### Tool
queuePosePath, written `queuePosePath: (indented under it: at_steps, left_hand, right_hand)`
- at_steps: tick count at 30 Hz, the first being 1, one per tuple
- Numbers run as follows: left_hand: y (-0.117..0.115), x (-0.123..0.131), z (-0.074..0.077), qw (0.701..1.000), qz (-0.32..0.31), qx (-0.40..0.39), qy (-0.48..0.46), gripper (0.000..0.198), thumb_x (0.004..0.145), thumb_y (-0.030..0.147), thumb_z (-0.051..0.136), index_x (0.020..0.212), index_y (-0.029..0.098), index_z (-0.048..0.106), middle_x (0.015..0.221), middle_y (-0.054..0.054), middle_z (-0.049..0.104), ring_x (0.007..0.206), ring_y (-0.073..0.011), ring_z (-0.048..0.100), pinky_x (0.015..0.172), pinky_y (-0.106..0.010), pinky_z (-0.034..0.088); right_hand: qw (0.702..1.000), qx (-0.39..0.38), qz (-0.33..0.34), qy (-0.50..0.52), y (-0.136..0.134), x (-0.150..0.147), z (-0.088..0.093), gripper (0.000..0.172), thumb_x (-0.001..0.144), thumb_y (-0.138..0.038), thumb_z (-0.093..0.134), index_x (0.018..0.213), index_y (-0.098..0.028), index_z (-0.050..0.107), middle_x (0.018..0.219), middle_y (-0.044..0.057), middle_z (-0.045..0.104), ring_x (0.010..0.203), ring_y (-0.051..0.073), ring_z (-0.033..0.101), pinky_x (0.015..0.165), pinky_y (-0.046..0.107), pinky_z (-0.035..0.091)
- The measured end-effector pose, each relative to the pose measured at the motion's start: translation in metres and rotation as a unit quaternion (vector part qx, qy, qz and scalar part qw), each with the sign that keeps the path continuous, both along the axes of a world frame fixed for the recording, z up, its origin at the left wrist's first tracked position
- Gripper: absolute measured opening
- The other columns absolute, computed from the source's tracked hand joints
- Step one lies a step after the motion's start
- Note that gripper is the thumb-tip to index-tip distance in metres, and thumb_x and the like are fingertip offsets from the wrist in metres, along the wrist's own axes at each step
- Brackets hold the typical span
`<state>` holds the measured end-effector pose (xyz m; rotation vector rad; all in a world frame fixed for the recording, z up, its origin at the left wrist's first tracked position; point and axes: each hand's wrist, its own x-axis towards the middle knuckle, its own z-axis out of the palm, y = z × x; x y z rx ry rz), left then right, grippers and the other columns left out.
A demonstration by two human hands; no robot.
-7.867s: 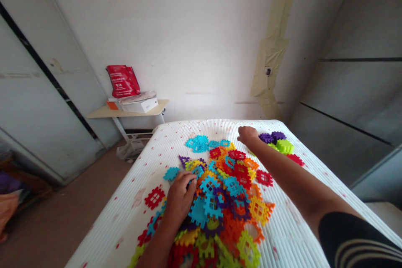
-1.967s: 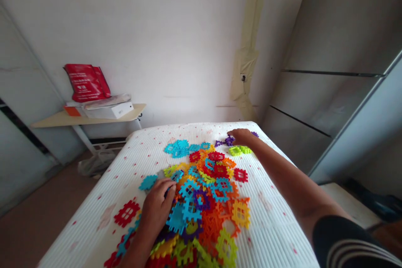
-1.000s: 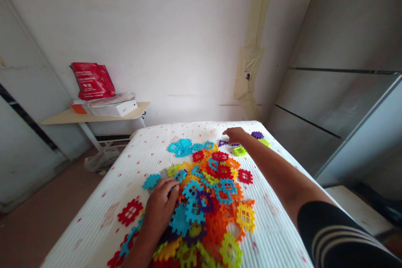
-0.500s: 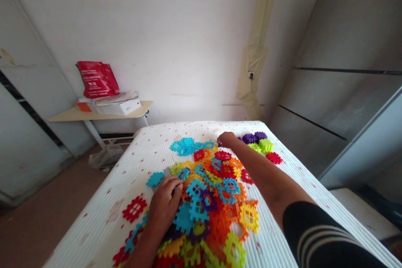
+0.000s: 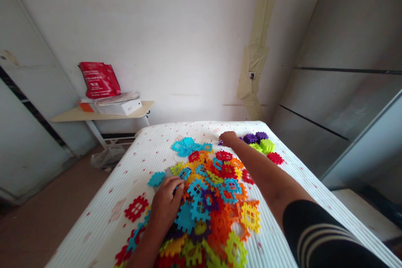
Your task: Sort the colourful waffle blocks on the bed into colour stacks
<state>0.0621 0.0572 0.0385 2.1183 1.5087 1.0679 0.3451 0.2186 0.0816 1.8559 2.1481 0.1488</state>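
Observation:
A heap of flat plastic interlocking tiles in blue, red, orange, yellow, green and purple lies on a white ribbed bed cover. My left hand rests on the heap's left edge, fingers curled over blue tiles; what it grips is hidden. My right hand is stretched to the far end, fingers bent down beside a small purple tile. Just right of it sit purple tiles, green tiles and a red tile. A group of blue tiles lies to its left.
A single red tile lies apart on the left of the bed. Beyond the bed's far left corner stands a small side table with a red bag and a white box. Grey cabinet panels run along the right.
My right hand drew back left from the purple and green tiles to the far edge of the heap. My left hand stayed on the heap's left side.

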Motion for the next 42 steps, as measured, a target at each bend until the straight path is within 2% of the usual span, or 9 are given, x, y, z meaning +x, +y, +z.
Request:
queuePosePath:
  at_steps: [5,9,14,17,20,23,26,36,42]
  left_hand:
    - [0.0,0.0,0.001,1.0,0.001,0.002,-0.006,0.031,0.08,0.039,0.043,0.085,0.021,0.068,0.096,-0.007,0.066,0.094,-0.0223,0.06,0.087,-0.039,0.046]
    - [-0.001,0.0,0.002,1.0,0.004,-0.001,-0.013,0.031,0.08,0.04,0.043,0.083,0.021,0.068,0.095,-0.007,0.066,0.093,-0.0221,0.06,0.087,-0.039,0.047]
    - [0.0,0.001,0.0,1.0,0.004,0.003,-0.016,0.03,0.08,0.038,0.043,0.085,0.02,0.068,0.096,-0.007,0.066,0.093,-0.0212,0.06,0.087,-0.038,0.047]
    - [0.0,0.001,0.0,1.0,0.006,0.007,-0.02,0.03,0.08,0.038,0.043,0.082,0.021,0.067,0.094,-0.007,0.066,0.091,-0.0207,0.06,0.085,-0.036,0.048]
    - [0.0,0.002,0.002,0.999,0.005,0.009,-0.03,0.03,0.079,0.038,0.042,0.081,0.021,0.067,0.093,-0.007,0.067,0.09,-0.021,0.061,0.084,-0.036,0.048]
    - [0.0,0.001,0.004,0.999,0.005,0.0,-0.048,0.032,0.08,0.04,0.042,0.083,0.021,0.067,0.093,-0.007,0.067,0.092,-0.0215,0.061,0.087,-0.037,0.047]
    - [-0.001,0.0,0.008,0.997,0.008,-0.019,-0.077,0.034,0.081,0.041,0.041,0.086,0.019,0.067,0.094,-0.007,0.068,0.094,-0.0216,0.061,0.088,-0.037,0.047]
    - [-0.009,-0.004,0.023,0.976,0.038,-0.056,-0.206,0.039,0.083,0.047,0.043,0.094,0.017,0.064,0.099,-0.008,0.068,0.096,-0.0215,0.061,0.091,-0.037,0.045]
    - [-0.015,0.001,0.029,0.939,0.026,-0.07,-0.337,0.04,0.083,0.046,0.046,0.097,0.014,0.063,0.102,-0.01,0.067,0.099,-0.0217,0.061,0.095,-0.036,0.043]
  right_hand:
    - [1.0,-0.001,-0.015,0.01,-0.004,-0.004,0.0,0.033,0.08,-0.018,0.057,0.111,-0.025,0.064,0.112,0.012,0.064,0.101,0.027,0.06,0.076,0.038,0.048]
    - [0.999,0.027,-0.016,0.028,-0.016,-0.005,0.018,0.035,0.081,-0.026,0.057,0.116,-0.027,0.059,0.116,0.009,0.062,0.103,0.025,0.059,0.078,0.035,0.048]
    - [0.994,0.081,-0.008,0.073,-0.07,0.008,0.032,0.031,0.088,-0.026,0.044,0.115,-0.025,0.059,0.11,0.008,0.064,0.099,0.022,0.061,0.079,0.03,0.046]
    - [0.983,0.116,0.047,0.132,-0.117,0.019,0.019,0.031,0.088,-0.028,0.044,0.114,-0.023,0.061,0.113,0.009,0.063,0.103,0.022,0.057,0.082,0.03,0.046]
    - [0.969,0.136,0.103,0.178,-0.155,0.026,-0.01,0.035,0.09,-0.033,0.042,0.12,-0.025,0.057,0.127,0.009,0.054,0.112,0.022,0.05,0.09,0.035,0.044]
    - [0.961,0.137,0.099,0.22,-0.174,0.029,-0.038,0.044,0.091,-0.04,0.039,0.131,-0.024,0.048,0.136,0.01,0.046,0.121,0.024,0.043,0.097,0.04,0.04]
    - [0.953,0.135,0.074,0.26,-0.179,0.027,-0.053,0.049,0.091,-0.047,0.034,0.135,-0.025,0.043,0.138,0.009,0.044,0.125,0.025,0.039,0.099,0.043,0.038]
    - [0.9,0.161,0.058,0.4,-0.193,0.005,-0.056,0.047,0.092,-0.048,0.029,0.123,-0.025,0.055,0.129,0.008,0.053,0.119,0.024,0.046,0.099,0.041,0.039]
    - [0.859,0.147,0.043,0.489,-0.206,-0.008,-0.049,0.045,0.092,-0.05,0.029,0.117,-0.026,0.057,0.115,0.007,0.061,0.109,0.024,0.054,0.094,0.039,0.043]
